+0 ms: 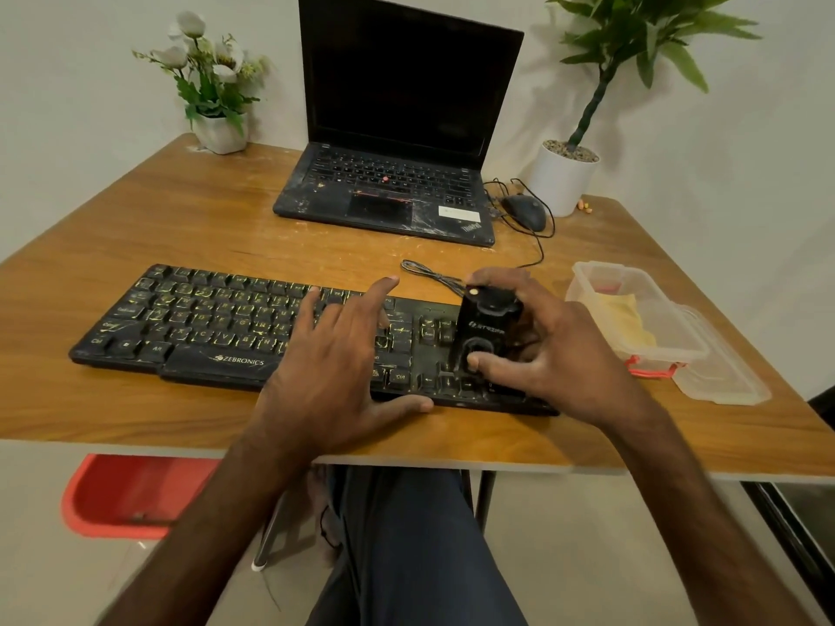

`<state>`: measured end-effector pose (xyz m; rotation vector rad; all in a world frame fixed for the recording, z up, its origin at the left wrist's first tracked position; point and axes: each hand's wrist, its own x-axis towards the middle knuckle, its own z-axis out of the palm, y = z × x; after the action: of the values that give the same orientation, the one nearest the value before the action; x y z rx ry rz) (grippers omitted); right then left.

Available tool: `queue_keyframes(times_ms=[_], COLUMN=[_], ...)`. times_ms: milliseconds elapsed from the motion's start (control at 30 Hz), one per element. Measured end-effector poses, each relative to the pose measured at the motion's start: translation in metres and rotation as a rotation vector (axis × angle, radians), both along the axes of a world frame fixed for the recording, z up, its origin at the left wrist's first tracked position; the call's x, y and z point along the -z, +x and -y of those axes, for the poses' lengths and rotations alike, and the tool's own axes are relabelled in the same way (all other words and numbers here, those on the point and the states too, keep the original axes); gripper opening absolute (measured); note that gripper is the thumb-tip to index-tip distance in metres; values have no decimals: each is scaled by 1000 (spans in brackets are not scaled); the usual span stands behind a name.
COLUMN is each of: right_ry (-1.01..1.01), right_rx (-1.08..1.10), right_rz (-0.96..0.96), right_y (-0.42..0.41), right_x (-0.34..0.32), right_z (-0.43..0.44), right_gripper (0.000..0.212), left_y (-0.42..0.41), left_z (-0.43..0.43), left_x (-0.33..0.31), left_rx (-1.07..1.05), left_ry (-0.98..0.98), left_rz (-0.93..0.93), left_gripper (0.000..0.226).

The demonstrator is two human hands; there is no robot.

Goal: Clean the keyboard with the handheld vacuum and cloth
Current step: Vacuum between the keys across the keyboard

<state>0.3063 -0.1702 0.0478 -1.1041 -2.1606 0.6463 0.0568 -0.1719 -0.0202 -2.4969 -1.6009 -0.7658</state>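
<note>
Keyboard (203, 323), black, lying across the near half of the desk (180, 219). We see the left grip (334, 368) spread flat over its keys; the right grip (560, 350) wraps the handheld vacuum (485, 325), upright on the number pad. A yellow cloth (626, 316) lies in the clear box (607, 269) alongside.

Left hand (334, 368) flat on the Zebronics keyboard (189, 327), fingers spread, just right of centre, thumb along the near edge. My right hand (555, 350) grips the black handheld vacuum (485, 329), upright over the numpad end, thumb on its lower front. From the keyboard: ThinkPad laptop (393, 173) at 12 o'clock, open, screen dark; wired mouse (526, 211) at 1; clear plastic container (601, 269) holding the yellow cloth (626, 309) at 3, loose lid (727, 381) touching it.
</note>
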Motion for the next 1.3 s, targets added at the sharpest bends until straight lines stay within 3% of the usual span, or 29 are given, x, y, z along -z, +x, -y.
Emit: queue_keyframes(times_ms=[100,267,367,567,633,733,800,867,1000,1167,1300], right_ry=[-40,46,-33,140,98,138,164,144,46,92,34], right_rx=[-105,31,-113,20,-29,-122,-50,14,-121,34,-94], right_rz=[-18,15,-44,42,-12,64,97,67,2,-8,10], right_y=[-5,2,-6,-9,-10,-16,-12,-7,-20,-7,-7], right_x=[-2,1,2,5,5,5,3,2,4,6,2], right_z=[11,-1,14,-7,-3,6,-4,-10,8,-11,4], right_gripper=[70,71,71,71,70,70,70,70,72,71,70], left_y=[0,-1,0,0,0,0,-1,0,0,0,0], left_z=[0,0,1,0,0,1,0,1,1,1,1], left_x=[0,-1,0,0,0,0,0,-1,0,-2,-1], left_rx=[-3,10,12,21,19,22,23,28,30,25,20], left_ry=[-6,-7,-6,1,1,-3,0,-6,-4,-16,-17], left_rz=[-7,-5,-3,9,7,19,17,23,33,15,15], left_gripper=[120,117,118,115,115,117,118,117,116,115,117])
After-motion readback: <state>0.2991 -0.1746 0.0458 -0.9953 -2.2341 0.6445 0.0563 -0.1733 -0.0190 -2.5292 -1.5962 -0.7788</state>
